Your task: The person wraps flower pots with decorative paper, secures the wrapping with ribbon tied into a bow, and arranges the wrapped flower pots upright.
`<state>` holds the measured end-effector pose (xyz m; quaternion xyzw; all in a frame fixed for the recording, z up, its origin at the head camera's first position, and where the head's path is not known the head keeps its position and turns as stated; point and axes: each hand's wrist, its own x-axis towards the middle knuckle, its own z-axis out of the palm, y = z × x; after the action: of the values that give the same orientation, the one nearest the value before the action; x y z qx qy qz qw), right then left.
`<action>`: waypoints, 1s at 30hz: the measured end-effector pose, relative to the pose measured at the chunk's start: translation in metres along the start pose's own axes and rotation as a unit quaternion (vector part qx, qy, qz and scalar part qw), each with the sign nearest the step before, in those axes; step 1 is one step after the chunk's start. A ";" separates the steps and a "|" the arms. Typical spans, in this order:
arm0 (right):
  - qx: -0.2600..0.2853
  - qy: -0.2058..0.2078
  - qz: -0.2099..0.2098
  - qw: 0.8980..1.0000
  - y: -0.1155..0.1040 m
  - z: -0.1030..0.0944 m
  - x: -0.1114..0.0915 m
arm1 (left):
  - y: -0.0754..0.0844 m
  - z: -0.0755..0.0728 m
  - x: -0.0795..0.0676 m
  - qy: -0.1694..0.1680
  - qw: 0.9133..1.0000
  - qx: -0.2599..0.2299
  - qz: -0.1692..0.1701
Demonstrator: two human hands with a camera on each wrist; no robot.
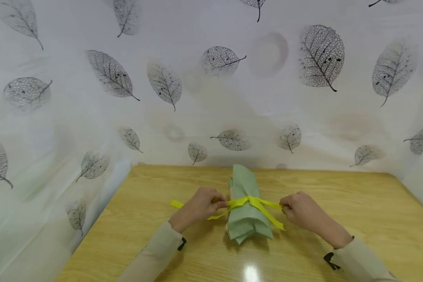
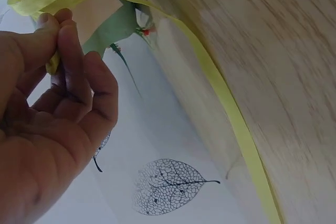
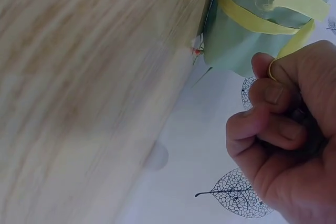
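A bundle wrapped in pale green paper (image 1: 246,182) lies on the wooden table, its long side pointing away from me. Around its middle runs a yellow ribbon (image 1: 266,212), crossed and knotted on top. To the left of the bundle, my left hand (image 1: 201,207) pinches one part of the ribbon between thumb and index finger. My right hand (image 1: 304,211) grips another part on the right side, fingers curled. Both held parts stretch outward from the knot. In the left wrist view, a loose ribbon tail (image 2: 226,98) trails past the hand, and peach-coloured paper (image 2: 100,17) shows at the bundle's side.
The wood-grain table (image 1: 127,243) extends around the bundle on both sides. Behind it and at the left hangs a white curtain (image 1: 211,102) printed with grey leaves. A small red and green sprig (image 3: 197,52) shows past the bundle's far end in the right wrist view.
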<state>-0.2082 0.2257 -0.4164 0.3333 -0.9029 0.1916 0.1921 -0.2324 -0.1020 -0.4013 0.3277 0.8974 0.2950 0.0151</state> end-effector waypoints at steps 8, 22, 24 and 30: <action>0.015 0.025 -0.036 0.999 0.002 -0.002 0.000 | -0.009 0.000 0.001 -0.016 1.000 -0.005 0.004; 0.032 -0.010 0.011 0.999 0.001 -0.003 -0.004 | -0.012 -0.001 0.001 -0.026 1.000 -0.007 0.001; 0.034 -0.024 0.030 0.999 0.000 -0.003 -0.003 | -0.012 -0.002 0.000 -0.030 0.999 -0.013 -0.004; 0.062 -0.057 0.096 0.992 -0.007 -0.007 0.003 | -0.013 -0.006 -0.005 -0.028 0.998 -0.049 -0.026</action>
<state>-0.2041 0.2228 -0.4078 0.2664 -0.9269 0.2451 0.0997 -0.2370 -0.1160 -0.4036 0.3110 0.8896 0.3284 0.0640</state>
